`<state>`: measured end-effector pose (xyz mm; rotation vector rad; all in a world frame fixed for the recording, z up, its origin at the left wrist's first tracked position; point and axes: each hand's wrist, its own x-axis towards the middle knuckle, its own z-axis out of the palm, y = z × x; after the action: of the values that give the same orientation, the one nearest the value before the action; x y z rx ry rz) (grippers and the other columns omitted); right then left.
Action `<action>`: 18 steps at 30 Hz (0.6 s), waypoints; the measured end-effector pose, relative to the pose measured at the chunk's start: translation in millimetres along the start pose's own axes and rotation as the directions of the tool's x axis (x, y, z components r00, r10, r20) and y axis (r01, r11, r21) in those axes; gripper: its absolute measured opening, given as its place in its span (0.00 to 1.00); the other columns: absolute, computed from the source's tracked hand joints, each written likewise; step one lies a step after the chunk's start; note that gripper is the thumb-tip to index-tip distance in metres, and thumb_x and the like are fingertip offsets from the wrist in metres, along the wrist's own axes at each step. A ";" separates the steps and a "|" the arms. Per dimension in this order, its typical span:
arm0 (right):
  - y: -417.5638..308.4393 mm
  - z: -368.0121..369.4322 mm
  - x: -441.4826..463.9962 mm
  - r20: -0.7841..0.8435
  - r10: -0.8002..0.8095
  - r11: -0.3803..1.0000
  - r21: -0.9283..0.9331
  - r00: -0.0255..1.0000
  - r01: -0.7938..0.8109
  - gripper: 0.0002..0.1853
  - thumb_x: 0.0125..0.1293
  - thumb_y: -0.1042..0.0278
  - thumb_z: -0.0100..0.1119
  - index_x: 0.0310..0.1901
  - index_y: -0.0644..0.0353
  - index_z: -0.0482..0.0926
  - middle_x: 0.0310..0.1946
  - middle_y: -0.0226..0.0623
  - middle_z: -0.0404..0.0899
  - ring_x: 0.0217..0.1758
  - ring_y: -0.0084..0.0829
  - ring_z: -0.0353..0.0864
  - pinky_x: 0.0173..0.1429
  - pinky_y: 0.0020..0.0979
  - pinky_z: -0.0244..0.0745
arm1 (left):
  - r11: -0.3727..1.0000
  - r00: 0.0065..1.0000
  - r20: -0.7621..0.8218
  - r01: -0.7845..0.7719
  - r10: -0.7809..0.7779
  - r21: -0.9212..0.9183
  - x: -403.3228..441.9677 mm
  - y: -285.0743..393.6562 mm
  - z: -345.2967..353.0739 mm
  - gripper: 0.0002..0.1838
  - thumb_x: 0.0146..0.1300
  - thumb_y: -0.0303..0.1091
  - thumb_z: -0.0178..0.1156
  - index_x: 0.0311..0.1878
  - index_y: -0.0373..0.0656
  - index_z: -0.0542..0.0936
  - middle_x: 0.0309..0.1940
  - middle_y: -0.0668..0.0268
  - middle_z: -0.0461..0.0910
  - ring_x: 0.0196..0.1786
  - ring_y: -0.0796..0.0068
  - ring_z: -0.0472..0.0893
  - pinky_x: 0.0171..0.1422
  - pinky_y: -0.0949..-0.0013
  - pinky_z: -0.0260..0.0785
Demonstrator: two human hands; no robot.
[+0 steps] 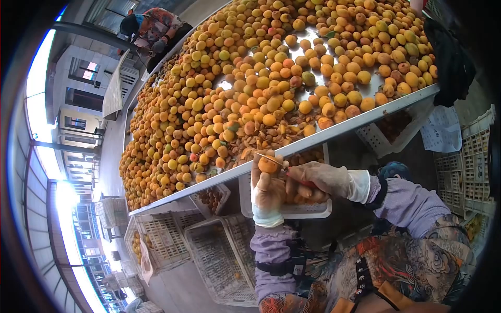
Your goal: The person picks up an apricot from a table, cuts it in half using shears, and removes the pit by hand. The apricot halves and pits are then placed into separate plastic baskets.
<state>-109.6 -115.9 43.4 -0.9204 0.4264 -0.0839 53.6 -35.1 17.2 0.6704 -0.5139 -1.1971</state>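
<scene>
My left hand (266, 189), in a pale glove, holds an apricot (268, 165) up between its fingers at the table's front edge. In my right hand (317, 180), also gloved, is a small knife (270, 158) whose thin blade lies across the apricot. Whether the blade has cut into the fruit I cannot tell. Just beyond my hands, a heap of split apricot pieces (261, 140) lies on the metal table (360, 116). Below my hands stands a white crate (312, 209) with fruit pieces in it, partly hidden by my hands.
Whole apricots (209, 104) cover much of the table. Plastic crates (222, 255) stand on the floor to the left, and more crates (464, 161) are stacked at the right. A dark cloth (450, 62) hangs over the table's right end. Another person (154, 32) works at the far left.
</scene>
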 end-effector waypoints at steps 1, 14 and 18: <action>-1.6 0.0 -1.7 -0.014 0.021 1.000 0.011 1.000 -0.021 0.26 0.71 0.42 0.40 0.38 0.60 0.75 0.11 0.23 0.63 0.09 0.17 0.58 0.12 0.22 0.53 | 1.000 1.000 -0.003 -0.003 0.003 0.012 -0.1 -0.3 0.5 0.32 0.64 0.35 0.58 0.68 0.40 0.58 0.62 0.57 0.67 0.58 0.56 0.73 0.61 0.55 0.67; -0.8 -4.7 -7.9 -0.018 0.040 0.999 0.036 0.999 -0.039 0.27 0.70 0.40 0.43 0.37 0.58 0.79 0.13 0.22 0.63 0.11 0.16 0.55 0.15 0.21 0.49 | 1.000 0.999 0.049 0.024 -0.023 -0.013 1.5 -2.3 2.6 0.32 0.65 0.35 0.56 0.69 0.37 0.57 0.62 0.55 0.68 0.59 0.56 0.72 0.64 0.55 0.64; 4.0 -4.6 -6.5 0.038 0.008 0.999 0.037 0.999 -0.010 0.26 0.70 0.40 0.43 0.37 0.58 0.78 0.14 0.22 0.64 0.11 0.15 0.55 0.15 0.21 0.48 | 0.998 0.998 0.019 0.053 -0.053 -0.020 -1.7 -5.2 2.4 0.33 0.66 0.36 0.56 0.69 0.38 0.56 0.61 0.54 0.68 0.58 0.56 0.73 0.63 0.54 0.65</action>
<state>-117.8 -115.3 39.9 -0.8825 0.3929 -0.0661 48.0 -35.0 15.1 0.6601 -0.5011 -1.2576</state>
